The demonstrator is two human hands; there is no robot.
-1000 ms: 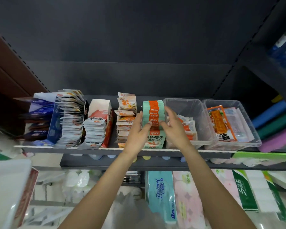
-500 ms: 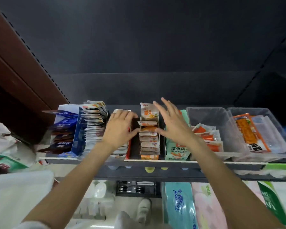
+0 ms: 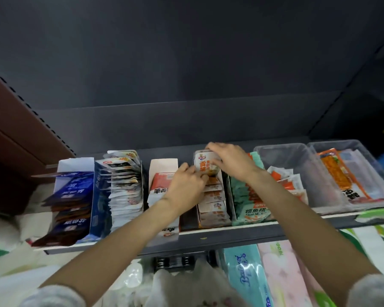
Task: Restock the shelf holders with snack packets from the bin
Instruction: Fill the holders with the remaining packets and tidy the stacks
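Note:
Both my hands are on the row of white-and-orange snack packets [image 3: 213,207] in the middle cardboard holder on the shelf [image 3: 230,229]. My right hand [image 3: 230,161] grips the top edge of the rearmost packet [image 3: 203,163], which stands upright. My left hand [image 3: 186,185] holds the same row from the left side, fingers curled against the packets. To the right stands a holder of green-and-orange packets [image 3: 250,196]. To the left is a white-and-red holder [image 3: 162,180].
Further left stand a blue holder with silver-white packets [image 3: 124,182] and one with dark blue packets [image 3: 71,196]. Two clear plastic bins [image 3: 281,156] [image 3: 363,151] with orange packets sit at the right. Tissue packs [image 3: 248,278] lie on the shelf below.
My hands moved from the green packets leftward to the white-and-orange row. The open right hand has closed on the rear packet; the left hand came off the red holder onto this row.

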